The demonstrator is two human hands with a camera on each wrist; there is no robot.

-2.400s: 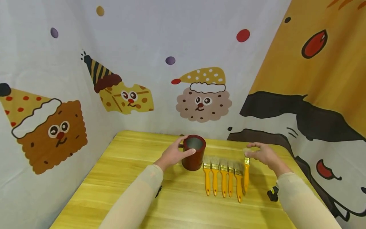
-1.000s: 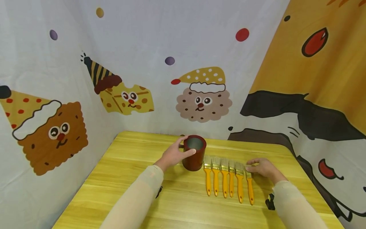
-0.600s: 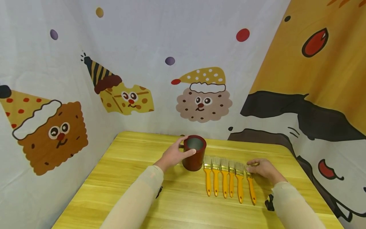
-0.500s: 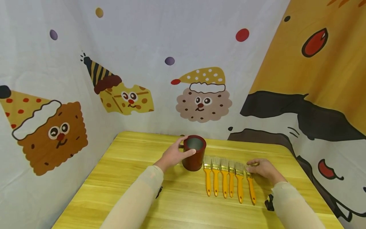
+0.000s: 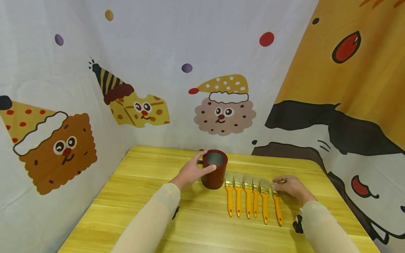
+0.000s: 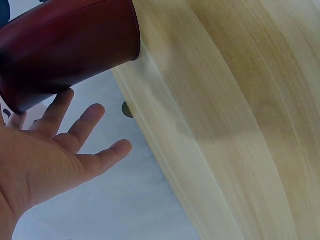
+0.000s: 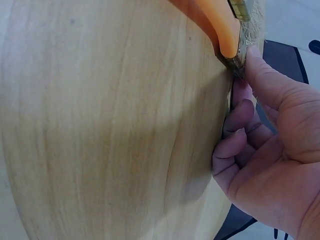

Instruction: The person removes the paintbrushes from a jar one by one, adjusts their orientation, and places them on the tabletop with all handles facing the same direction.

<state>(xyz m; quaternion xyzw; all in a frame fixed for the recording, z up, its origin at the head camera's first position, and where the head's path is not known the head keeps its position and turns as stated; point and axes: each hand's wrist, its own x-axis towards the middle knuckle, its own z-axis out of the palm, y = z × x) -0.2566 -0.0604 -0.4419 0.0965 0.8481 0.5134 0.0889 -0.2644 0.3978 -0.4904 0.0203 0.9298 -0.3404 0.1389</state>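
A dark red mug [image 5: 212, 179] stands upright at the back middle of the table. My left hand [image 5: 191, 172] grips it from the left, thumb over the front rim and index finger at the back. In the left wrist view, one finger touches the mug's wall and two others stretch out past it. Several paintbrushes [image 5: 248, 202] with yellow-orange handles lie side by side to the mug's right, bristles away from me. At the row's right end my right hand [image 5: 293, 187] pinches the last paintbrush [image 5: 277, 209] at its bristles. Its other fingers curl loosely in the right wrist view.
The pale wooden table [image 5: 148, 168] meets a white cartoon-printed cloth [image 5: 158, 42] at its back and left. A black object [image 5: 298, 224] sits by my right sleeve, and a small black piece [image 5: 175, 212] shows beside my left sleeve.
My right hand has lowered the last paintbrush from a raised, steep tilt to the row's right end. Its handle end then swung slightly right. My left hand has stayed on the mug.
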